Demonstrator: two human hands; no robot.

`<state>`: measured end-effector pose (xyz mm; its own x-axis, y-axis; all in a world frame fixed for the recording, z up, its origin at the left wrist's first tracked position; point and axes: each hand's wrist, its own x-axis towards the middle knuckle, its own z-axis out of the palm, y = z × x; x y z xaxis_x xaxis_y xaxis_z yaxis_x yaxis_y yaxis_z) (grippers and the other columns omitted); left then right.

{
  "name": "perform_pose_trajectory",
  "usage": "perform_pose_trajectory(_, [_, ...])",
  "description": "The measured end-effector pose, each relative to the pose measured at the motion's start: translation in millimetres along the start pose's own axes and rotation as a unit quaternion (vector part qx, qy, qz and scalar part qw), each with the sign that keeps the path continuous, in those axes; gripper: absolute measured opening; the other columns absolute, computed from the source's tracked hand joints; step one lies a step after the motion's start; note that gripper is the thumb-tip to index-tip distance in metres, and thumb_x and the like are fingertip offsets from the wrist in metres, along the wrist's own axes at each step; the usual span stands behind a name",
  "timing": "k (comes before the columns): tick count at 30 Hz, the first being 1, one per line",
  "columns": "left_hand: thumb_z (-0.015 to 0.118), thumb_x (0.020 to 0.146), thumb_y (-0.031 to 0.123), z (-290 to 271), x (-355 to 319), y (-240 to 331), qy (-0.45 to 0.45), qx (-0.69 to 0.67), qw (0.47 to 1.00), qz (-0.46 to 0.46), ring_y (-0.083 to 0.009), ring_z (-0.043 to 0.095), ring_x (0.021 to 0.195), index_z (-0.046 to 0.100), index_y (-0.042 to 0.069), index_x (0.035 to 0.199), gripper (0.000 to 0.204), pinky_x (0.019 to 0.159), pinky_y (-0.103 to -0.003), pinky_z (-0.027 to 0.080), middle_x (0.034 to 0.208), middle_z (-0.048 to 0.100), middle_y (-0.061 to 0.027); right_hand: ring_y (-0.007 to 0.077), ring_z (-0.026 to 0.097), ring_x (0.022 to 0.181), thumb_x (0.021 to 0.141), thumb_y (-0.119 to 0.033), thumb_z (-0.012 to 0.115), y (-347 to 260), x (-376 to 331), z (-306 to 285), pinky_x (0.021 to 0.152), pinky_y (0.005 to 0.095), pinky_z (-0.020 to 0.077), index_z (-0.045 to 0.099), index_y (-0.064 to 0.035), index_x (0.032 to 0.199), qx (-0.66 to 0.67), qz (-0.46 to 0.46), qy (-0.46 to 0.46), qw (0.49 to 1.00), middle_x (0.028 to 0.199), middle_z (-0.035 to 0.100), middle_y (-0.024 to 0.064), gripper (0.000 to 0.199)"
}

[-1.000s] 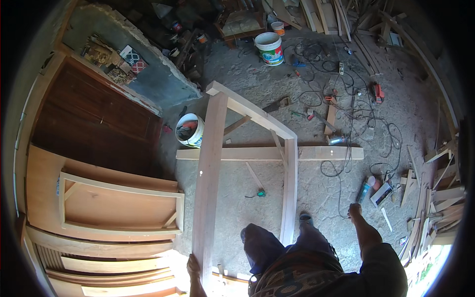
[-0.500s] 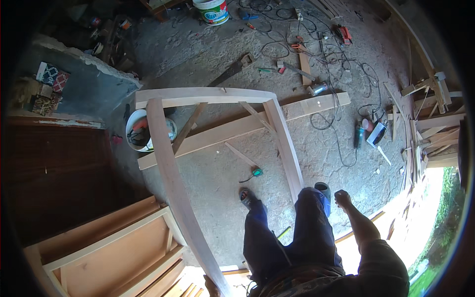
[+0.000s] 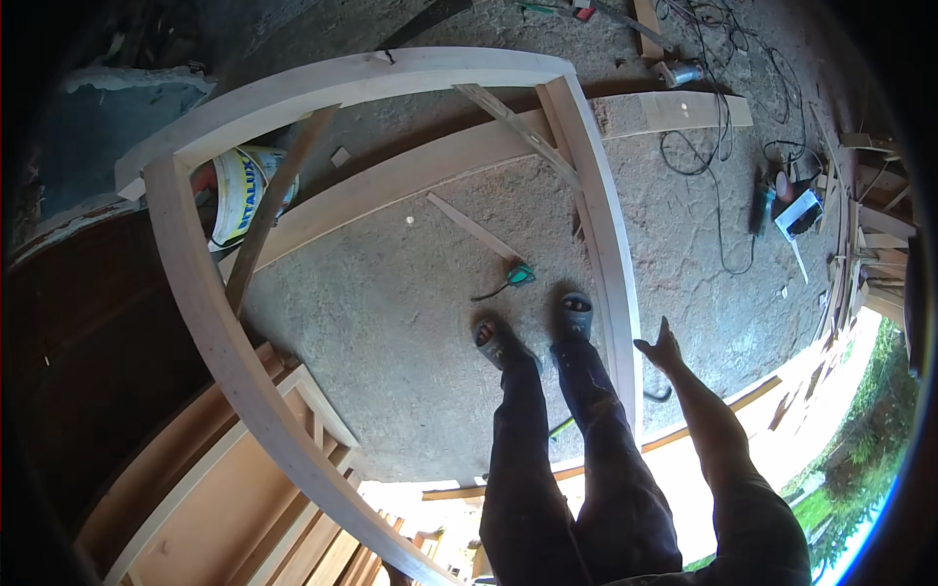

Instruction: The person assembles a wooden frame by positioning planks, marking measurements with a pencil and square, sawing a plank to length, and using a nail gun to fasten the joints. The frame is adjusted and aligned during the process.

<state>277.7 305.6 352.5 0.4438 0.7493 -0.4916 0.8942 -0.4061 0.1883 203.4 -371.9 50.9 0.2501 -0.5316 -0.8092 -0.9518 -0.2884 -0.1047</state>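
A pale wooden frame (image 3: 391, 73) of two long legs, a crosspiece and short diagonal braces stands tilted around my legs. At the lower edge my left hand (image 3: 398, 575) shows only as a dark sliver against the frame's left leg, gripping it; its fingers are mostly hidden. My right hand (image 3: 661, 349) is open beside the right leg, thumb and fingers apart and holding nothing. On the floor within the frame lie a green tape measure (image 3: 521, 275) and a thin wood strip (image 3: 473, 226).
A long plank (image 3: 391, 195) lies across the floor behind the strip. A white and yellow bucket (image 3: 239, 195) stands at left, near a wooden panelled piece (image 3: 220, 493). Black cables (image 3: 721, 146) and a metal-bodied power tool (image 3: 679, 73) lie at far right. Scrap wood (image 3: 884, 239) piles at the right.
The frame has risen and tilted, its crosspiece now higher and larger in view. My right hand has opened from a fist and come near the right leg. My right foot has shifted leftward, inside the frame.
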Motion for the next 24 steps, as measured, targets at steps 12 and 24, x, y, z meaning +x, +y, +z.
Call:
perform_pose_trajectory(12, [0.034,0.107,0.063,76.3,46.1,-2.3,0.016,0.060,0.998,-0.016,-0.0297,0.069,0.097,0.067,-0.007,0.125,0.079,0.085,-0.041,0.054,0.110,0.073,-0.0170,0.0462,0.067,0.115,0.072,-0.035,0.091,-16.6,95.9,53.1,0.095,0.0523,0.0547,0.036,-0.0089,0.142,0.067,-0.039,-0.006,0.997,0.121,0.069,0.0281,0.092])
perform_pose_trajectory(24, [0.035,0.107,0.063,158.4,110.9,-32.1,-0.024,0.020,0.999,-0.010,-0.0291,0.069,0.096,0.068,-0.007,0.124,0.079,0.084,-0.041,0.055,0.110,0.073,-0.0165,0.0448,0.065,0.118,0.077,-0.034,0.087,8.8,129.7,-31.0,0.096,0.0517,0.0536,0.039,-0.0085,0.141,-0.026,0.002,0.101,0.995,0.125,0.068,0.0257,0.084])
